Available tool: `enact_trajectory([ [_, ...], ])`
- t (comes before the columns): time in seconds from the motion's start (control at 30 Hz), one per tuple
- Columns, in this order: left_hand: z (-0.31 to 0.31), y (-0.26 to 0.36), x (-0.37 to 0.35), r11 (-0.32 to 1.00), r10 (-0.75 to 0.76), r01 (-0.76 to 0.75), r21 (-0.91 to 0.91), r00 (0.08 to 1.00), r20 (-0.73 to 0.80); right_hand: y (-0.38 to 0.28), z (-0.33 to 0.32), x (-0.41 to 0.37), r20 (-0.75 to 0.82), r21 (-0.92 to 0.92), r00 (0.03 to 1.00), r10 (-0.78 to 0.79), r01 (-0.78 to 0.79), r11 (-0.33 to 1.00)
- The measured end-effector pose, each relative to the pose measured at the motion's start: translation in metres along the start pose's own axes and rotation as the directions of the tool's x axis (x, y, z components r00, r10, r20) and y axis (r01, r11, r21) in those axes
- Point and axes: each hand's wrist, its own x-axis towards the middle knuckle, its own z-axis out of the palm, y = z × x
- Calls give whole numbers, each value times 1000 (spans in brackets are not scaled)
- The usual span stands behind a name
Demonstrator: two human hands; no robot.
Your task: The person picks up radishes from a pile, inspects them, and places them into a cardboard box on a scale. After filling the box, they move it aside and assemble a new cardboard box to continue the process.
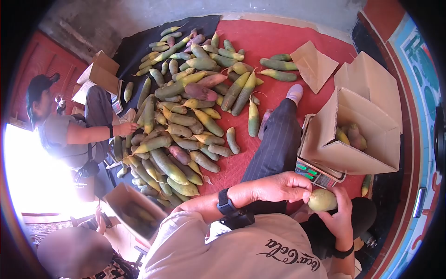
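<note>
Fruit [322, 200] cupped in right hand [340, 219], left hand [282, 186] gripping its top

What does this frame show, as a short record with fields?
left hand: grips the vegetable from above
right hand: cups the same vegetable from below
pile: long green and purple vegetables on the red mat
box: cardboard, open, on the scale, a few vegetables inside
other person: seated at left, reaching to the pile

Dark "Coca-Cola" script, upside down, runs across the shirt [260, 251] just below the left hand [283, 186]; the green digits on the scale [316, 174] beyond it are unreadable.
</note>
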Motion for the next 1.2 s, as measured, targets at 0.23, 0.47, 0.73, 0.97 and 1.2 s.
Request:
enact_trajectory([
  [0.23, -27, -23, 7, 994, 106, -105, 20, 955, -276, 34, -45, -4, -455, -241, 888, 66, -194, 951],
  [0.47, -45, -37, 8, 995, 67, -85, -55, 959, -275, 75, -113, 28, -556, -495, 821, -133, -199, 846],
  [0.73, -52, -42, 7, 982, 65, -109, -156, 963, -262, 95, -96, 9, -538, -410, 840, -68, -191, 892],
  [0.97, -53, -40, 9, 982, 48, -90, -166, 969, -244, 117, -102, -36, -573, -471, 818, -50, -279, 837],
  [1.2, -53, -41, 12, 977, 45, -94, -192, 969, -243, 159, -101, -88, -573, -517, 819, -1, -361, 776],
])
